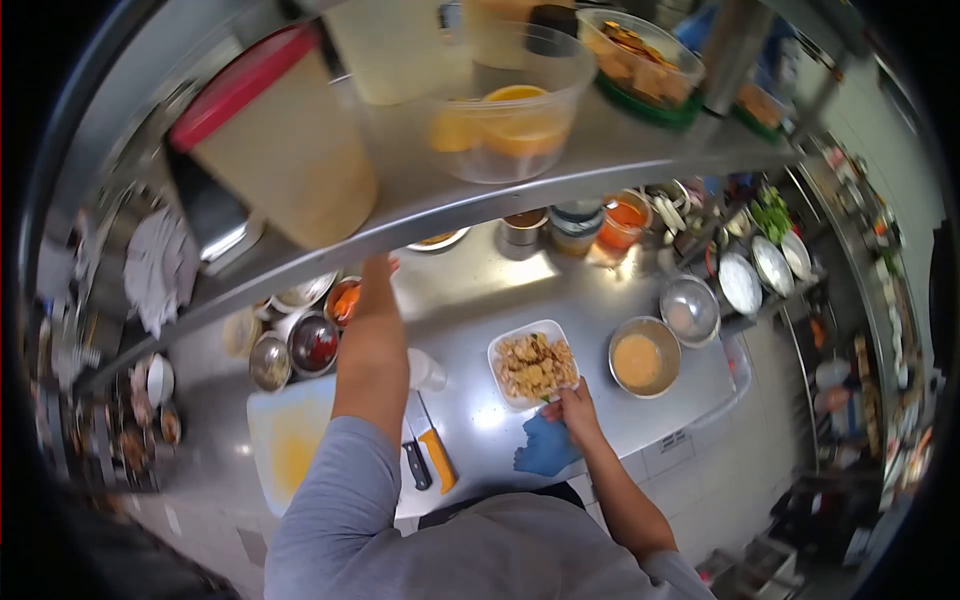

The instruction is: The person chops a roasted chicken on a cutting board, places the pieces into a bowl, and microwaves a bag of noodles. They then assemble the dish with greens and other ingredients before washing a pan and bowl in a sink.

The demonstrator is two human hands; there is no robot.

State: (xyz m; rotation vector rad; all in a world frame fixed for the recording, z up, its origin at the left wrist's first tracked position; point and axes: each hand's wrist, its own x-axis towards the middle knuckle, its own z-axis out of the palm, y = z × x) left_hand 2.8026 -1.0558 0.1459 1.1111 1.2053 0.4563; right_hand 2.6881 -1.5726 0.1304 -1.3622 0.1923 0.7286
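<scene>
My right hand (574, 412) grips the lower right corner of a white square container (494, 372). Pale brown chopped pieces, which look like meat, fill the container (536, 364). Just below that hand, a blue cloth or glove (546, 446) lies crumpled on the steel table. My left hand (383, 265) reaches far forward to the shelf edge, which hides most of it; its fingers barely show. Under the left forearm are a bowl of orange pieces (346, 300) and a metal bowl with dark red contents (314, 343).
A steel shelf (420, 215) crosses above the table, holding a red-lidded tub (290, 150) and clear containers. Two knives (430, 460) lie beside a stained cutting board (285, 440). A bowl of orange liquid (645, 365) stands right, near a strainer-like bowl (690, 308).
</scene>
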